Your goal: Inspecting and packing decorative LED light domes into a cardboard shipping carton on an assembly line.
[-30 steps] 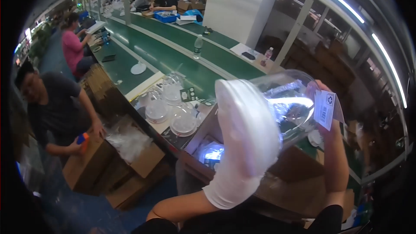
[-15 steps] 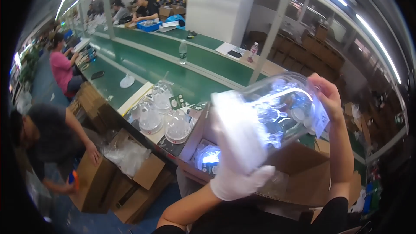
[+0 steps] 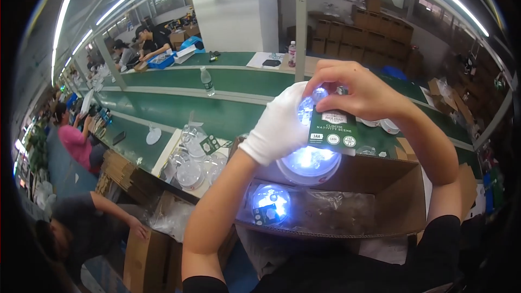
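Note:
A clear dome-shaped cloche (image 3: pixel 309 167), lit bluish-white inside, is upright in front of me above an open carton (image 3: pixel 395 198). My left hand (image 3: pixel 283 125), in a white glove, is wrapped round its side. My bare right hand (image 3: pixel 355 91) is closed at the top of the dome, thumb and fingers at its knob (image 3: pixel 320 94). From there a dark green card tag (image 3: pixel 330 130) hangs over the front of the dome, hiding part of it. Inside the carton, at its left end, sits another lit cloche (image 3: pixel 271 201) with a green tag.
Several unlit clear domes (image 3: pixel 190 173) stand on the bench to the left. A water bottle (image 3: pixel 207 81) stands on the green bench (image 3: pixel 157 103). At lower left, a co-worker (image 3: pixel 81 222) has a hand on a cardboard box (image 3: pixel 145 260). Another person in pink (image 3: pixel 76 141) sits farther off.
The cloche has gone from tilted on its side to upright, and moved left. My right hand has moved from the right to its top. My view has shifted to the right.

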Demonstrator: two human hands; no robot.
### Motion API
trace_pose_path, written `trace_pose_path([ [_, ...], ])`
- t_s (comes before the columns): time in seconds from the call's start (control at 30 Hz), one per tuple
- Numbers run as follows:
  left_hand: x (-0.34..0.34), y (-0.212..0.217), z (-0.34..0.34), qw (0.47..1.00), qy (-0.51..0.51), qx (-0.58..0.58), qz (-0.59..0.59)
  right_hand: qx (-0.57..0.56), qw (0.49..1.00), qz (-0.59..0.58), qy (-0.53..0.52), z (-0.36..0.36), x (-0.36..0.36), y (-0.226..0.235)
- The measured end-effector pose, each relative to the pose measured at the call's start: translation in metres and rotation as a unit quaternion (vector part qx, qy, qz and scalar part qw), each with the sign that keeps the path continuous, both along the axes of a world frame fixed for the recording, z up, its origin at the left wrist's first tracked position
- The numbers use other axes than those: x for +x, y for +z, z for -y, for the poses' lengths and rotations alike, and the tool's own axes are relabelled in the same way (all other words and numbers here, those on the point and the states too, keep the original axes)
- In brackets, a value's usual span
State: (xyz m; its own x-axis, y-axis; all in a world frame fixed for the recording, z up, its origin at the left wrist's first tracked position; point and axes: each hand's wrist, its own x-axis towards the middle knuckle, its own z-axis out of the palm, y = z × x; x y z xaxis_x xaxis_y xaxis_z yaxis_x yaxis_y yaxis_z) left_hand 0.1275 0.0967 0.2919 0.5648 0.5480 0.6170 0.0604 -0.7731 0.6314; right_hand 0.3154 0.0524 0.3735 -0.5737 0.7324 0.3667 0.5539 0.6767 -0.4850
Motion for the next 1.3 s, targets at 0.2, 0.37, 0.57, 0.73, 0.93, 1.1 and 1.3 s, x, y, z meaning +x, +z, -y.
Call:
trace_pose_path([
  [0.2, 0.022, 0.004, -0.030, 0.986, -0.095, -0.135, -0.035, -0.013, 0.999, -0.022, -0.035, -0.010, 0.023, -0.013],
  [0.37, 0.024, 0.004, -0.029, 0.985, -0.121, -0.104, -0.058, 0.012, 1.000, 0.018, -0.003, -0.006, 0.019, -0.005],
  [0.57, 0.019, 0.009, -0.017, 0.977, -0.156, -0.135, -0.048, -0.011, 0.987, -0.156, 0.036, -0.012, 0.035, -0.023],
  [0.73, 0.027, 0.015, -0.018, 0.968, -0.169, -0.183, -0.026, -0.297, 0.937, -0.082, -0.162, -0.065, 0.119, -0.154],
  [0.93, 0.026, 0.017, -0.031, 0.969, -0.129, -0.208, -0.021, -0.422, 0.899, -0.097, 0.070, -0.017, 0.125, -0.178],
  [1.1, 0.007, 0.020, -0.040, 0.985, -0.063, -0.151, 0.057, -0.325, 0.909, -0.258, 0.030, -0.010, 0.099, -0.186],
  [1.3, -0.007, -0.014, -0.033, 0.962, 0.086, -0.174, 0.193, -0.374, 0.678, -0.633, 0.017, 0.011, 0.042, -0.181],
])
